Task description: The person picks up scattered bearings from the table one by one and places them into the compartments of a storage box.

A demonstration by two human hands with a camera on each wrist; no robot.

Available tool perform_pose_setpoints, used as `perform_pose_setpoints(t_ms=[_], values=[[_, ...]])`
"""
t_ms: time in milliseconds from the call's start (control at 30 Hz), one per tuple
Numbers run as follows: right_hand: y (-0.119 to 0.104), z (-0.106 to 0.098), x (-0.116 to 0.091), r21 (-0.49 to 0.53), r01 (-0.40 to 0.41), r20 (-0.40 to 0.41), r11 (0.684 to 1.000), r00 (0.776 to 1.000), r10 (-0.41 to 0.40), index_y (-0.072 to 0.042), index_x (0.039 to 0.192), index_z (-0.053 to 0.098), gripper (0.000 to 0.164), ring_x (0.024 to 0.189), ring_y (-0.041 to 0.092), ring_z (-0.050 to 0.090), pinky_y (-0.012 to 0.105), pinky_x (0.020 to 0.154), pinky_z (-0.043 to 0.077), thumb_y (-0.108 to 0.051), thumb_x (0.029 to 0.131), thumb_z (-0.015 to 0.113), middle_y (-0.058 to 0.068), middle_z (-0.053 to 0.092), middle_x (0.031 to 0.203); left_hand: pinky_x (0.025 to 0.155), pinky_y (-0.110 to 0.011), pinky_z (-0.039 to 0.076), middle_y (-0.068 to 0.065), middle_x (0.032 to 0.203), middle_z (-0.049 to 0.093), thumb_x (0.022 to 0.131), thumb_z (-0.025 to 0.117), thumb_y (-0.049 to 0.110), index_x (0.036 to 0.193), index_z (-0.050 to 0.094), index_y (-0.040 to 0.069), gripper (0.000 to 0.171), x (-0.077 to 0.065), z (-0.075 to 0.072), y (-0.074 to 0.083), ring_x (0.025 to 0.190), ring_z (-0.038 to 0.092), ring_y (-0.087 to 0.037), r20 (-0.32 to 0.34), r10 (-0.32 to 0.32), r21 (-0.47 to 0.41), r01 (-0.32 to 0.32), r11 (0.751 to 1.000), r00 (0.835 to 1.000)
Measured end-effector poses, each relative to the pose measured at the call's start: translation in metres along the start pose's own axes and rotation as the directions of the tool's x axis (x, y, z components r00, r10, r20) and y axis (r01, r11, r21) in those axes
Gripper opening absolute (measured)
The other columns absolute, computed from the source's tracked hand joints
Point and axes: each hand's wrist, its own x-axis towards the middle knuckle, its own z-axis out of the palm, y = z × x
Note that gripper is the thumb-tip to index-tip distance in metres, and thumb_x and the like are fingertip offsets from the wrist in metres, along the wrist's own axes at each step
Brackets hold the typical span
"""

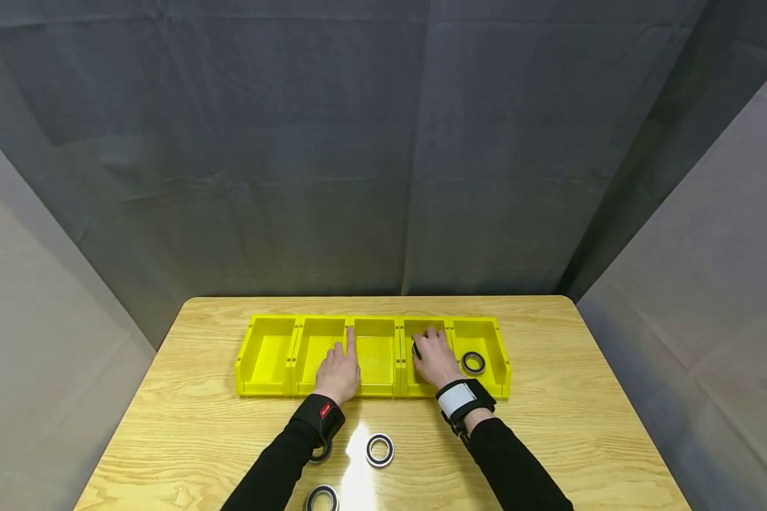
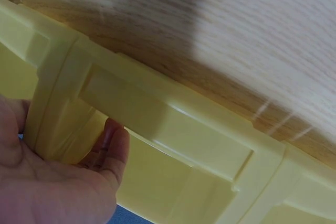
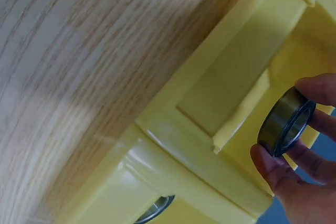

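Five joined yellow bins (image 1: 377, 390) stand in a row on the table. My left hand (image 1: 337, 375) straddles the divider between the second and third bins from the left. In the left wrist view the fingers (image 2: 116, 148) bend down one side of this divider, and part of the hand shows on its other side. My right hand (image 1: 436, 360) is in the fourth bin and pinches a ball bearing (image 3: 286, 121) between thumb and fingers, tilted on edge. Another ball bearing (image 1: 473, 363) lies in the rightmost bin, partly hidden behind the bin wall in the right wrist view.
On the wooden table (image 1: 550, 461), in front of the bins, lie a bearing (image 1: 380, 438) between the arms, one (image 1: 322, 490) at the bottom of the view, and one (image 1: 322, 453) partly under the left wrist. A grey curtain (image 1: 332, 177) hangs behind.
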Motion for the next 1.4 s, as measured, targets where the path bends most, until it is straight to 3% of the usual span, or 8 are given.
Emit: perform_pose_setpoints(t_ms=[433, 1000, 1233, 1400], values=[[-0.004, 0.014, 0.006, -0.016, -0.080, 0.089, 0.997, 0.993, 0.081, -0.003, 0.116, 0.071, 0.028, 0.108, 0.041, 0.054, 0.052, 0.086, 0.054, -0.010, 0.089, 0.075, 0.021, 0.061, 0.111, 0.070, -0.041, 0.053, -0.027, 0.114, 0.058, 0.097, 0.063, 0.012, 0.158, 0.024, 0.000, 0.073, 0.001, 0.001, 0.001, 0.089, 0.058, -0.035, 0.010, -0.020, -0.002, 0.020, 1.000, 1.000], [0.004, 0.034, 0.004, -0.045, -0.052, 0.094, 0.998, 0.994, 0.056, -0.005, 0.105, 0.072, 0.017, 0.103, 0.043, 0.057, 0.051, 0.075, 0.057, -0.002, 0.088, 0.074, 0.021, 0.063, 0.107, 0.066, -0.040, 0.052, -0.027, 0.112, 0.058, 0.096, 0.061, 0.011, 0.157, 0.025, -0.002, 0.072, 0.002, 0.004, -0.001, 0.085, 0.058, -0.033, -0.008, 0.001, 0.014, -0.001, 1.000, 1.000], [0.003, 0.030, 0.002, -0.045, -0.050, 0.100, 0.998, 0.994, 0.054, -0.004, 0.119, 0.070, 0.029, 0.113, 0.045, 0.057, 0.054, 0.090, 0.055, -0.002, 0.090, 0.071, 0.022, 0.065, 0.118, 0.066, -0.039, 0.051, -0.027, 0.111, 0.058, 0.097, 0.061, 0.012, 0.157, 0.025, -0.002, 0.071, 0.001, 0.005, 0.000, 0.083, 0.057, -0.033, -0.014, 0.005, 0.019, -0.004, 1.000, 1.000], [0.000, 0.019, 0.000, 0.020, -0.036, 0.061, 0.999, 0.998, 0.035, -0.001, 0.125, 0.067, 0.032, 0.117, 0.045, 0.059, 0.055, 0.100, 0.051, -0.003, 0.094, 0.066, 0.024, 0.065, 0.123, 0.064, -0.038, 0.051, -0.026, 0.107, 0.058, 0.096, 0.062, 0.011, 0.156, 0.027, -0.002, 0.070, 0.002, 0.007, -0.002, 0.080, 0.056, -0.033, -0.041, 0.015, 0.035, -0.014, 0.999, 0.999]])
